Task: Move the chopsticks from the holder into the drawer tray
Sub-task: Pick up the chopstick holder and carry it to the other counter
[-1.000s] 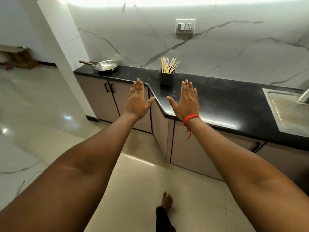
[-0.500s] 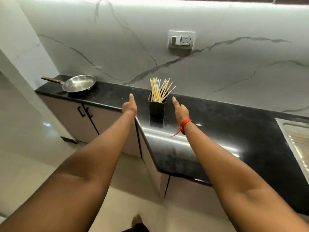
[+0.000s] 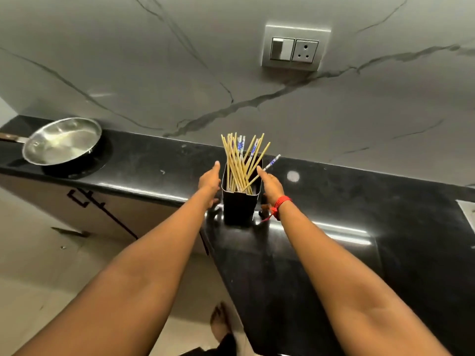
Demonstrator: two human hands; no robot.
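A black square holder (image 3: 240, 204) stands on the black countertop (image 3: 359, 227) near its corner. Several wooden chopsticks (image 3: 239, 163), some with blue-patterned ends, stick up out of it and fan to the right. My left hand (image 3: 209, 179) is flat beside the holder's left wall, fingers straight. My right hand (image 3: 271, 185), with a red thread at the wrist, is beside the right wall, fingers extended. Both hands flank the holder closely; I cannot tell whether they touch it. Neither holds a chopstick. No drawer tray is in view.
A steel frying pan (image 3: 61, 141) sits at the counter's far left. A wall switch and socket plate (image 3: 295, 48) is on the marble backsplash above. Cabinet doors with black handles (image 3: 84, 199) are below the counter. A sink edge (image 3: 469, 211) shows at the right. My foot (image 3: 219, 322) is on the floor.
I have stepped closer to the counter. Both hands have moved forward from in front of the holder to either side of it.
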